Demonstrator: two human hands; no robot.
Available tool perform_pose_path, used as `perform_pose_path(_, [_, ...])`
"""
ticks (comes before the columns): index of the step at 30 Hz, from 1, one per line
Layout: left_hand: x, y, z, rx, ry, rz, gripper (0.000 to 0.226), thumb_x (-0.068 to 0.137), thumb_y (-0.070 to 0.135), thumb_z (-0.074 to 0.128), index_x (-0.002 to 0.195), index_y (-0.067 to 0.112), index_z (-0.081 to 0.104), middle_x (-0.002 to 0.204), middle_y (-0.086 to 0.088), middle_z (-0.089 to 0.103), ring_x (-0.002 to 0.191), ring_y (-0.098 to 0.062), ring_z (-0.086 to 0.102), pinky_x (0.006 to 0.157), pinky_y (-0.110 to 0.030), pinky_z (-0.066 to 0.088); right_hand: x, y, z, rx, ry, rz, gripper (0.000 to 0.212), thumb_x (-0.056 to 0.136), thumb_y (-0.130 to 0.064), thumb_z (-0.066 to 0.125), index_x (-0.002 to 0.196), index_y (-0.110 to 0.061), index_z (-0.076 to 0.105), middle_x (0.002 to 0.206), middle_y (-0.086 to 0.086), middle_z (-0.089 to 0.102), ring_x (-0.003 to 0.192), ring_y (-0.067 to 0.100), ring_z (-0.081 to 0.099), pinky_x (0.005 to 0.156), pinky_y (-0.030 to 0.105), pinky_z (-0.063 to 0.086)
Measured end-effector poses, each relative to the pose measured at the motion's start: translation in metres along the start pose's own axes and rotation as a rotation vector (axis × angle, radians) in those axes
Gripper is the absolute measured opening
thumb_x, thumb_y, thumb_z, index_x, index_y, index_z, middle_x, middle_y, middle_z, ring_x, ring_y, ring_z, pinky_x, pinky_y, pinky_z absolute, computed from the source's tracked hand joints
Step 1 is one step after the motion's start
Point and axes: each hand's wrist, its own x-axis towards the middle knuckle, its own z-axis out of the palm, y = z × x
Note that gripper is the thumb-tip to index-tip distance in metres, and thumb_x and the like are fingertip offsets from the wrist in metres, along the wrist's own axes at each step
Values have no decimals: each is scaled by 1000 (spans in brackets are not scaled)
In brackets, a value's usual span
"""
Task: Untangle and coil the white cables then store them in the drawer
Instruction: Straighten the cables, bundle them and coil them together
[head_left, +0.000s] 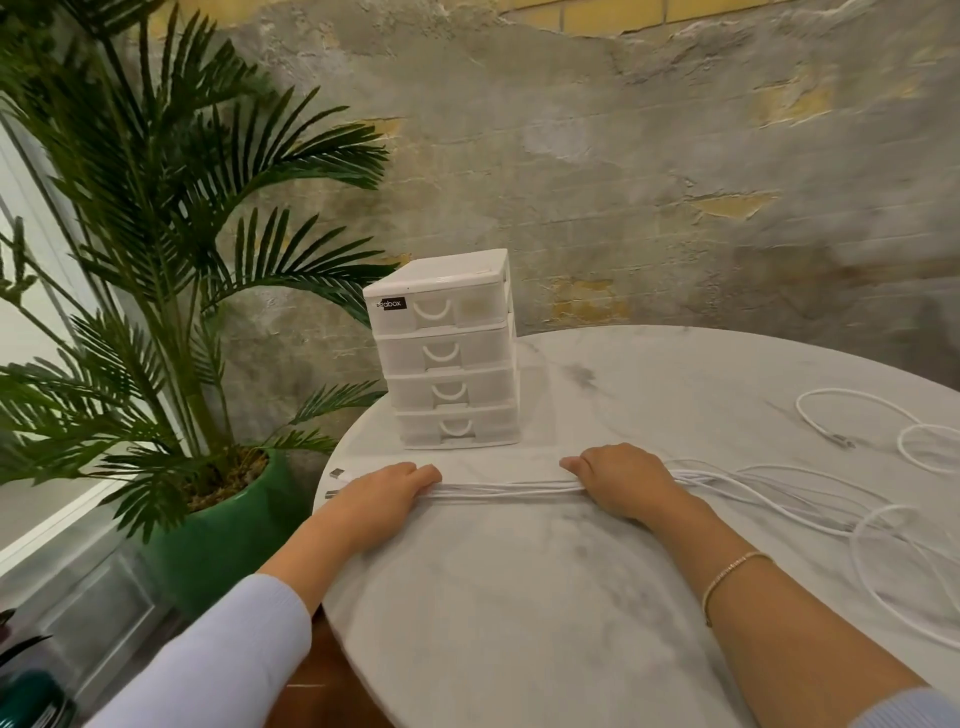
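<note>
A bundle of white cables (509, 491) lies stretched in a straight line across the near part of the round marble table (519, 597). My left hand (384, 491) grips the bundle near its left end, where two USB plugs (336, 474) stick out by the table edge. My right hand (621, 480) grips the same bundle further right. Beyond it the cables spread into loose loops (831, 514). Another white cable (878, 426) lies loosely looped at the far right. A small white drawer unit (447, 353) with several drawers, all closed, stands behind my hands.
A large palm plant in a green pot (218, 530) stands on the floor just left of the table. A rough plastered wall runs behind. The table's left edge curves close to my left hand.
</note>
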Motion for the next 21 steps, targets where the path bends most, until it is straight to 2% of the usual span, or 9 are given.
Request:
perform_pose_path(2, [-4, 1, 3, -30, 10, 15, 36, 100, 13, 30, 131, 29, 40, 120, 0, 47, 109, -20, 48, 89, -27, 37, 0, -1, 0, -24, -5, -6, 50, 102, -42, 21, 114, -10, 57, 125, 8, 57, 117, 25, 50, 89, 31, 37])
perform_pose_path(7, [-14, -8, 4, 9, 36, 53, 46, 99, 12, 34, 142, 29, 34, 133, 2, 35, 118, -16, 39, 102, -20, 30, -2, -3, 0, -65, 4, -4, 50, 102, -42, 21, 119, -12, 57, 126, 8, 58, 116, 26, 51, 91, 32, 38])
perform_pose_path(11, [-18, -10, 2, 24, 0, 35, 50, 99, 11, 33, 146, 27, 29, 141, 3, 32, 128, -15, 33, 107, -22, 25, -3, -4, 0, -109, 8, -11, 47, 103, -39, 21, 123, -14, 55, 127, 5, 57, 118, 24, 50, 92, 32, 38])
perform_pose_path(15, [-14, 9, -8, 25, 73, 13, 46, 99, 20, 35, 145, 23, 35, 145, 4, 34, 133, -14, 30, 110, -22, 21, -3, -4, 0, -109, 29, -16, 46, 103, -39, 22, 121, -14, 56, 126, 4, 58, 117, 24, 50, 91, 32, 39])
perform_pose_path(18, [-2, 46, -13, -97, 115, 76, 46, 98, 22, 39, 143, 20, 36, 145, 1, 36, 135, -15, 31, 108, -23, 22, -3, -4, 0, -94, 53, -19, 45, 103, -38, 23, 118, -15, 58, 123, 5, 60, 115, 25, 52, 89, 32, 39])
perform_pose_path(21, [18, 90, -14, -303, 94, 142, 41, 97, 19, 38, 137, 17, 45, 136, -2, 49, 127, -16, 40, 102, -23, 30, -4, -3, 2, -81, 120, -20, 47, 102, -41, 25, 111, -14, 61, 116, 6, 63, 110, 25, 55, 85, 32, 40])
